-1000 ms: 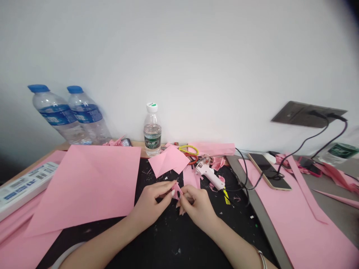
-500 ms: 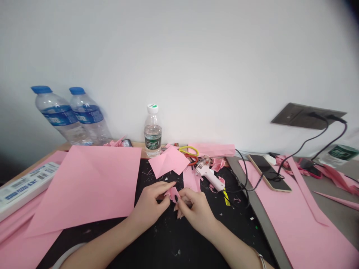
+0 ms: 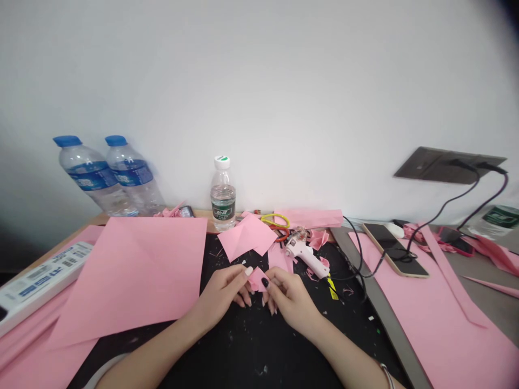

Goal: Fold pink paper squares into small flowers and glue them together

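Observation:
A small folded piece of pink paper [image 3: 256,280] is pinched between both my hands over the black mat [image 3: 251,346]. My left hand [image 3: 224,294] holds its left side with thumb and forefinger. My right hand [image 3: 288,300] holds its right side, thumb on top. Just behind them lie a pink paper square [image 3: 246,241] and a white glue gun [image 3: 307,255] with its cable running to the right.
A large pink sheet [image 3: 133,275] covers the left. Two big water bottles [image 3: 109,175] and a small bottle [image 3: 223,194] stand at the wall. Scissors [image 3: 278,224], a phone [image 3: 394,248] on charge, more pink paper [image 3: 430,319] and a white box [image 3: 36,278] lie around.
Both hands have kept hold of the small pink piece and turned it a little between the fingers. The camera has tilted slightly, so everything sits lower and to the right.

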Motion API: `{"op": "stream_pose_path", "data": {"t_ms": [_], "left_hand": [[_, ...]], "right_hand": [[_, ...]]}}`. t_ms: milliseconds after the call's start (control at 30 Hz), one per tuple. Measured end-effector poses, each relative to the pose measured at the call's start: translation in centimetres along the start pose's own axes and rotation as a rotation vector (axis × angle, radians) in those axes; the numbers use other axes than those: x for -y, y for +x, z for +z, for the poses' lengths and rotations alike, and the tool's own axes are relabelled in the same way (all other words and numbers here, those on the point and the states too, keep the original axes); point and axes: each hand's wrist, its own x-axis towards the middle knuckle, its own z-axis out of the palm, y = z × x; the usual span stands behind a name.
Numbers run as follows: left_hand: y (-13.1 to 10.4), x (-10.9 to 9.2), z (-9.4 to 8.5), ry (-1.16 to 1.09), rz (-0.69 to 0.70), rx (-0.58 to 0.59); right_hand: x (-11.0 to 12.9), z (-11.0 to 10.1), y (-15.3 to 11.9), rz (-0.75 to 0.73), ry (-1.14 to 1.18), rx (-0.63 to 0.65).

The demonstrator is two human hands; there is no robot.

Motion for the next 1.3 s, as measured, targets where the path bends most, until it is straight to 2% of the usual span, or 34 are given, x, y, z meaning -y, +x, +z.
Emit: {"op": "stream_pose_path", "data": {"t_ms": [200, 433, 1300], "left_hand": [[0.15, -0.19, 0.23, 0.086, -0.043, 0.115], [0.03, -0.22, 0.25, 0.163, -0.010, 0.101], [-0.11, -0.04, 0.35, 0.243, 0.037, 0.040]], "right_hand": [[0.04, 0.06, 0.12, 0.060, 0.161, 0.037], [-0.02, 0.26, 0.31, 0.137, 0.359, 0.072], [0.25, 0.30, 0.29, 0.190, 0.413, 0.090]]}}
